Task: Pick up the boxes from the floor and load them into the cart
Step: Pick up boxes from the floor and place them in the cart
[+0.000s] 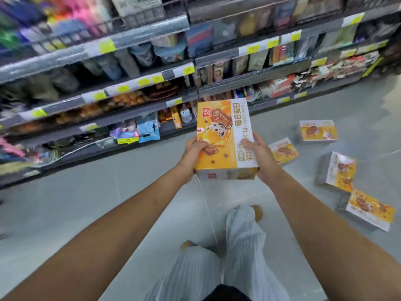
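The left hand (192, 156) grips the left edge of the held box (224, 135), its thumb lying on the orange top face. The right hand (263, 158) grips the opposite edge in the same way. This box is in the air at the centre of the frame, above the grey floor (108, 203). Four similar boxes lie on the floor at the right side: the far box (318, 130), the second box (285, 151) just behind the right wrist, the third box (339, 170) and the near box (370, 210). The shelves (130, 83) in the upper part of the frame are blurred.
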The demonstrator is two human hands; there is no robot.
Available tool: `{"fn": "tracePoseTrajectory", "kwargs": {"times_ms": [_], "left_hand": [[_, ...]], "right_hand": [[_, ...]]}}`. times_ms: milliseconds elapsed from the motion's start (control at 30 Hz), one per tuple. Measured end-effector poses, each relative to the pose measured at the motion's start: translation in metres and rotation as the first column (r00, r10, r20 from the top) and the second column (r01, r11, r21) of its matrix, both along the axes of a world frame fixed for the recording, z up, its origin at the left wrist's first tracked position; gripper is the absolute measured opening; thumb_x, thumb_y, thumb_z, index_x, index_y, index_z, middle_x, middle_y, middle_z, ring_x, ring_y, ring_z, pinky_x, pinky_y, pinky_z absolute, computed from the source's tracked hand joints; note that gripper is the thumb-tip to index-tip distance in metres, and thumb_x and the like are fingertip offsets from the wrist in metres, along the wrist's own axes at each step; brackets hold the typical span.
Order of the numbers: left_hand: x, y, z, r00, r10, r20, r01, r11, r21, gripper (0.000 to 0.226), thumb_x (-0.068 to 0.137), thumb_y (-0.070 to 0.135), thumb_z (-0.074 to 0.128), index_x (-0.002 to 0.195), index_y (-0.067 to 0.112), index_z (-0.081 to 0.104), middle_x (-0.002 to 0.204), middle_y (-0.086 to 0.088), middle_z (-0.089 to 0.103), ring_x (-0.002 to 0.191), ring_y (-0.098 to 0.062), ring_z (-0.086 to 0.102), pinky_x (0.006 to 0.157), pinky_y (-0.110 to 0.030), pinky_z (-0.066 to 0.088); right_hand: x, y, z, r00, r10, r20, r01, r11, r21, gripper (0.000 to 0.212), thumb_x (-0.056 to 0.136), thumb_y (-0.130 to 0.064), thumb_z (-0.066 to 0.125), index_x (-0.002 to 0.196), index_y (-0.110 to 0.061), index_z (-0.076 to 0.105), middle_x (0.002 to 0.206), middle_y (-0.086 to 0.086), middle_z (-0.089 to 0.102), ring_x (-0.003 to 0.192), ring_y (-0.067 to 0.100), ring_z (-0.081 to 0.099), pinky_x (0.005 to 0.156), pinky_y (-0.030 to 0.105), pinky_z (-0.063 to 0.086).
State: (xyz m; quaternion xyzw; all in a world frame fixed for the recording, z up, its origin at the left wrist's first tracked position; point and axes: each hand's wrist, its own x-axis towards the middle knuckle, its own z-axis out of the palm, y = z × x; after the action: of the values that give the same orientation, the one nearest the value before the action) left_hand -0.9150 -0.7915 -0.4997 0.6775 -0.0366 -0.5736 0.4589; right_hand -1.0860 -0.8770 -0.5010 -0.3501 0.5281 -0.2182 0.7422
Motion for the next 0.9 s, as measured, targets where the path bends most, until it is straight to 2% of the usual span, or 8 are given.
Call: {"fn": "tracePoseTrajectory", "kwargs": {"times_ms": [133, 267, 367, 400, 500, 600, 733, 900], "left_hand": [[0.057, 0.092, 0.011, 0.99, 0.121, -0.072, -0.119, 0.993, 0.025, 0.063, 0.081, 0.049, 0.062, 0.134, 0.02, 0.044, 0.12, -0.01, 0.066, 0.103, -0.029, 0.067, 0.078, -0.041, 0.058], [0.092, 0.168, 0.025, 0.969, 0.217, -0.117, -0.22, 0.975, -0.02, 0.052, 0.087, 0.053, 0.055, 0.128, 0.02, 0.054, 0.117, -0.009, 0.068, 0.094, -0.025, 0.068, 0.079, -0.037, 0.056], [0.123, 0.237, 0.03, 0.941, 0.332, -0.066, -0.333, 0.943, -0.016, 0.099, 0.059, 0.068, 0.071, 0.142, 0.029, 0.034, 0.119, -0.003, 0.068, 0.1, -0.025, 0.069, 0.09, -0.055, 0.05], [0.135, 0.259, 0.029, 0.922, 0.383, -0.052, -0.384, 0.923, -0.024, 0.103, 0.057, 0.068, 0.072, 0.144, 0.034, 0.03, 0.12, -0.002, 0.068, 0.1, -0.025, 0.069, 0.091, -0.057, 0.049], [0.16, 0.304, 0.037, 0.867, 0.497, -0.021, -0.498, 0.867, -0.037, 0.079, 0.074, 0.06, 0.067, 0.14, 0.029, 0.038, 0.115, -0.002, 0.069, 0.098, -0.025, 0.069, 0.091, -0.055, 0.05], [0.18, 0.333, 0.042, 0.834, 0.55, -0.04, -0.551, 0.833, -0.047, 0.046, 0.087, 0.051, 0.058, 0.125, 0.026, 0.055, 0.109, -0.005, 0.072, 0.093, -0.025, 0.069, 0.091, -0.049, 0.051], [0.212, 0.369, 0.045, 0.762, 0.648, -0.023, -0.648, 0.762, 0.003, 0.043, 0.086, 0.054, 0.057, 0.12, 0.027, 0.057, 0.109, -0.005, 0.072, 0.099, -0.027, 0.068, 0.094, -0.052, 0.048], [0.266, 0.405, 0.052, 0.666, 0.745, 0.034, -0.746, 0.665, 0.039, 0.044, 0.085, 0.055, 0.059, 0.119, 0.026, 0.059, 0.103, -0.004, 0.072, 0.093, -0.025, 0.068, 0.082, -0.042, 0.054]], "right_hand": [[0.072, 0.063, 0.016, 0.987, 0.162, 0.019, -0.163, 0.986, 0.033, 0.054, 0.093, -0.011, 0.06, 0.143, -0.02, 0.042, 0.106, 0.001, 0.071, 0.083, 0.017, 0.072, 0.062, 0.03, 0.057], [0.129, 0.112, 0.03, 0.951, 0.306, 0.043, -0.308, 0.951, 0.041, 0.053, 0.092, -0.01, 0.06, 0.142, -0.018, 0.042, 0.105, 0.006, 0.071, 0.082, 0.022, 0.071, 0.059, 0.031, 0.056], [0.179, 0.157, 0.041, 0.89, 0.455, 0.036, -0.456, 0.889, 0.033, 0.054, 0.093, -0.011, 0.06, 0.143, -0.017, 0.04, 0.107, 0.009, 0.07, 0.082, 0.024, 0.07, 0.062, 0.035, 0.057], [0.197, 0.172, 0.047, 0.867, 0.497, 0.027, -0.498, 0.866, 0.033, 0.056, 0.093, -0.012, 0.06, 0.144, -0.016, 0.037, 0.109, 0.01, 0.069, 0.082, 0.024, 0.069, 0.062, 0.035, 0.058], [0.241, 0.207, 0.055, 0.801, 0.598, 0.013, -0.598, 0.799, 0.061, 0.06, 0.093, -0.016, 0.061, 0.144, -0.016, 0.03, 0.112, 0.012, 0.068, 0.079, 0.023, 0.069, 0.064, 0.037, 0.059], [0.278, 0.229, 0.061, 0.697, 0.717, 0.006, -0.713, 0.692, 0.113, 0.047, 0.094, -0.022, 0.059, 0.137, -0.01, 0.045, 0.105, 0.011, 0.071, 0.079, 0.023, 0.07, 0.069, 0.036, 0.058], [0.34, 0.256, 0.059, 0.566, 0.824, -0.037, -0.809, 0.563, 0.17, 0.019, 0.093, -0.024, 0.058, 0.107, -0.014, 0.065, 0.094, 0.008, 0.074, 0.082, 0.024, 0.068, 0.091, 0.041, 0.05], [0.425, 0.285, 0.052, 0.4, 0.914, -0.061, -0.894, 0.404, 0.196, 0.015, 0.091, -0.03, 0.057, 0.095, -0.02, 0.067, 0.086, 0.004, 0.075, 0.077, 0.021, 0.068, 0.073, 0.033, 0.051]]}}
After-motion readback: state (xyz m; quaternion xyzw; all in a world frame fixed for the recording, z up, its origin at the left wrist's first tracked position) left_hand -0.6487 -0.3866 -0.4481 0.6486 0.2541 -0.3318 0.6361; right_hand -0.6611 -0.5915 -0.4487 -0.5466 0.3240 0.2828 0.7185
